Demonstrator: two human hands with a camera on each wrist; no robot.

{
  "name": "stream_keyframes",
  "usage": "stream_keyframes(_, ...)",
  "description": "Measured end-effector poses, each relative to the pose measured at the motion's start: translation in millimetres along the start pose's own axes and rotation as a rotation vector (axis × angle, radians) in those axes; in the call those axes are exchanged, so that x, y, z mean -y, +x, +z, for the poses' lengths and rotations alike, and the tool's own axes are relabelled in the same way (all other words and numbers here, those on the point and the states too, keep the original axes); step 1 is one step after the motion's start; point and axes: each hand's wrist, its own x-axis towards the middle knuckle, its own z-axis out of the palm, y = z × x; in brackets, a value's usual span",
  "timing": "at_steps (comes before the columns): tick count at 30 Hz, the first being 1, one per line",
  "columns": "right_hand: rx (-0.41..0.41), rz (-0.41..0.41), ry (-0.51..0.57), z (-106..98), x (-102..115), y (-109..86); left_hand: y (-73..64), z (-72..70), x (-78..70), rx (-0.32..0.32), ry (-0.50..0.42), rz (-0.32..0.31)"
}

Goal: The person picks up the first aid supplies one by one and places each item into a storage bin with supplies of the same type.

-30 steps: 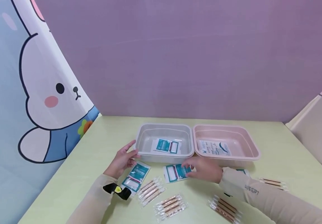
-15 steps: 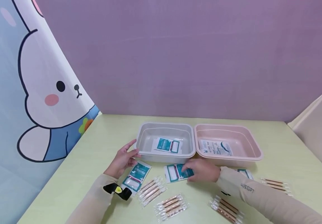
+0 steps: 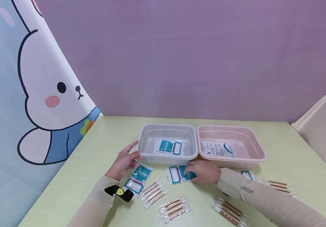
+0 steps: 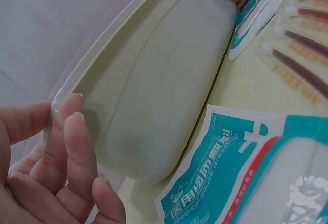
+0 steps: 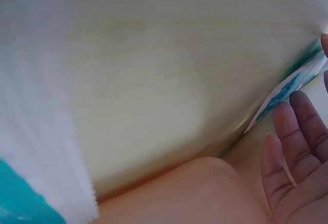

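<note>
At the near left corner of the grey-white basin [image 3: 167, 160], my left hand [image 3: 124, 163] pinches the rim between thumb and finger. Teal and white medical gauze dressing packet [image 4: 202, 167] lies on the table just below that hand. A second gauze packet [image 3: 177, 175] lies flat in front of the basin. My right hand [image 3: 203, 172] is over its right end, fingertips touching it. Several fingers [image 5: 289, 131] of that hand look loosely bent in the right wrist view. Inside the basin lies another gauze packet [image 3: 169, 147].
A pink basin [image 3: 254, 156] adjoins on the right, with a white and blue packet [image 3: 218, 149] inside. Clear packs of brown cotton swabs [image 3: 174, 209] lie along the near side. Another teal packet [image 3: 248, 175] is partly behind the right sleeve. A purple curtain [image 3: 180, 63] hangs behind.
My right hand has shifted slightly within its place over the middle gauze packet, its fingers settling lower. My left hand keeps its hold on the basin rim.
</note>
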Motion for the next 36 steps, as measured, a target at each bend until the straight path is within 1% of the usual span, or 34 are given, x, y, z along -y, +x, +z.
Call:
stream_keyframes(2, -0.012, -0.019, -0.026, 0.0, 0.4, 0.6, 0.4, -0.4, -0.2, 0.003, -0.001, 0.001)
stream_keyframes(9, -0.024, -0.045, -0.101, 1.1, 1.7, 1.4, -1.2, -0.6, -1.4, 0.012, -0.013, 0.005)
stream_keyframes(13, -0.052, -0.079, -0.134, 1.9, 0.5, -0.1, -2.7, 1.0, -2.0, 0.001, -0.01, 0.001)
stream_keyframes(15, -0.063, -0.082, -0.136, 1.8, 0.2, -0.9, -3.1, 1.4, -2.6, -0.003, -0.008, 0.003)
stream_keyframes(19, -0.085, -0.069, -0.129, 1.9, 1.2, -1.5, -3.0, 1.9, -2.9, -0.007, -0.012, 0.007)
stream_keyframes(23, -0.108, -0.034, -0.115, 1.6, 3.8, -2.3, -2.4, 2.4, -2.3, -0.008, -0.015, 0.002)
stream_keyframes(25, -0.121, -0.001, -0.08, 1.3, 5.4, -2.9, -2.0, 2.5, -2.2, -0.008, -0.019, 0.002)
stream_keyframes(28, -0.158, 0.031, 0.008, -0.1, 8.4, -3.4, -1.2, 2.4, -1.7, -0.013, -0.018, -0.002)
stream_keyframes(30, -0.182, 0.034, 0.054, -1.6, 9.8, -3.8, -0.4, 2.1, -1.0, -0.018, -0.014, -0.005)
stream_keyframes(32, -0.206, 0.019, 0.07, -3.7, 10.7, -4.1, 0.3, 1.9, -0.3, -0.022, -0.01, -0.009)
stream_keyframes(36, -0.214, 0.013, 0.049, -11.3, 12.2, -4.2, 0.8, 1.6, 0.2, -0.03, -0.008, -0.013)
